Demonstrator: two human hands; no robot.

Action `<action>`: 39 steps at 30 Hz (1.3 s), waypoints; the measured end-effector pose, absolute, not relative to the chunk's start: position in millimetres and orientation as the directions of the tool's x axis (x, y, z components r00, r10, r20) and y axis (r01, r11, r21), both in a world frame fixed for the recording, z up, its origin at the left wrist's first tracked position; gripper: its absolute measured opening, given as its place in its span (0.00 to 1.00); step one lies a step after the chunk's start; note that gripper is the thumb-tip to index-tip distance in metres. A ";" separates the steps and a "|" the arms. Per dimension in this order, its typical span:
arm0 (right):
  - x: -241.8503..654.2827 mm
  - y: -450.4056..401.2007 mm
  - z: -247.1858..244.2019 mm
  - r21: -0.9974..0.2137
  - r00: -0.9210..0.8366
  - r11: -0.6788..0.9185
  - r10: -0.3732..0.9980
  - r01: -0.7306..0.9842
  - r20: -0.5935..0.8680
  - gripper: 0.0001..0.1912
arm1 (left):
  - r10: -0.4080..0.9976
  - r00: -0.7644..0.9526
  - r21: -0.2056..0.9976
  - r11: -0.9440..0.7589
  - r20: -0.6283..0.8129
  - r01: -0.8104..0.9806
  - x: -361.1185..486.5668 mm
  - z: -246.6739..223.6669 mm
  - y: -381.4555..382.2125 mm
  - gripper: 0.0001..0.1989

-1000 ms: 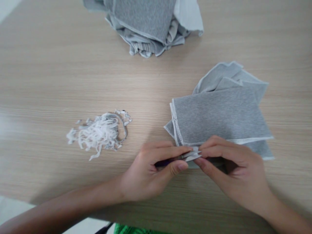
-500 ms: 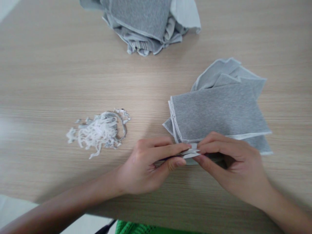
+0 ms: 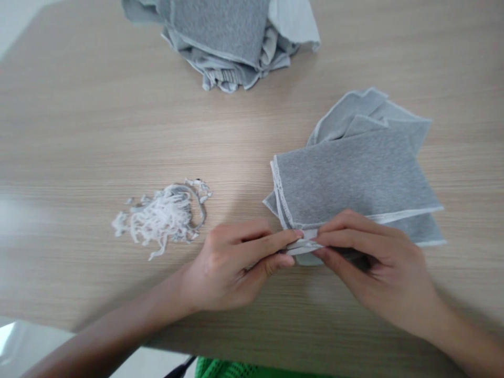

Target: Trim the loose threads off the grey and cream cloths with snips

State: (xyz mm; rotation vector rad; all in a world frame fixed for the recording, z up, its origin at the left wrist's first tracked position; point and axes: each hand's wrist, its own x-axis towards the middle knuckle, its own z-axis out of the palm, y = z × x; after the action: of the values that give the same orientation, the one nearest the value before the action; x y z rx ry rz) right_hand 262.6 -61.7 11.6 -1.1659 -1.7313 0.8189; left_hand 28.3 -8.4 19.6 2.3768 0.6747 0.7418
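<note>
Just below the grey fabric pieces (image 3: 350, 178), my left hand (image 3: 240, 268) pinches one end of a narrow, pale grey folded fabric edge (image 3: 305, 245) between thumb and index finger. From the other side, my right hand (image 3: 372, 257) pinches the same edge with its thumb and fingertips. The two sets of fingertips are a short gap apart. Most of the held piece is hidden under my right hand. Something dark shows between my left thumb and index finger, too small to make out. The grey pieces have white overlocked edges and lie fanned in a loose stack.
A heap of white and grey thread scraps (image 3: 163, 215) lies on the wooden table (image 3: 98, 131) to the left. At the far edge of the view sits a larger pile of grey fabric (image 3: 224, 37). Green mesh cloth (image 3: 236, 367) shows below the table's near edge.
My left hand has shifted slightly left along the fabric edge, and more of the edge shows between the fingertips. My right hand keeps its pinch. The view has moved a little.
</note>
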 end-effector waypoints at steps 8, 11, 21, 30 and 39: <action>263.6 -61.7 14.2 -0.878 -0.172 0.308 0.950 0.367 0.261 0.06 | 0.587 0.735 0.605 -0.734 0.339 0.307 26.5 21.8 -8.2 0.13; 263.3 -61.2 14.6 -0.888 -0.175 0.306 0.950 0.343 0.259 0.07 | 0.592 0.729 0.618 -0.727 0.344 0.299 27.9 23.2 -8.3 0.13; 261.9 -60.9 14.3 -0.898 -0.155 0.303 0.951 0.319 0.266 0.09 | 0.723 0.665 0.868 -0.440 0.190 0.230 37.3 24.7 -6.8 0.12; 261.3 -61.3 14.1 -0.918 -0.148 0.254 0.965 0.304 0.218 0.09 | 0.783 0.622 0.974 -0.121 -0.026 0.193 40.0 21.9 -8.1 0.09; 260.8 -61.8 12.0 -0.914 -0.147 0.253 0.965 0.319 0.216 0.08 | 0.790 0.613 0.977 -0.111 -0.025 0.183 39.2 21.5 -8.7 0.10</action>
State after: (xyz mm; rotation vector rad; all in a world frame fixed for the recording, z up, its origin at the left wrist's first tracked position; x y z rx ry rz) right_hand 260.8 -61.8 12.0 -1.2091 -1.6431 0.9221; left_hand 39.2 -8.7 21.5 1.6349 0.8213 0.6277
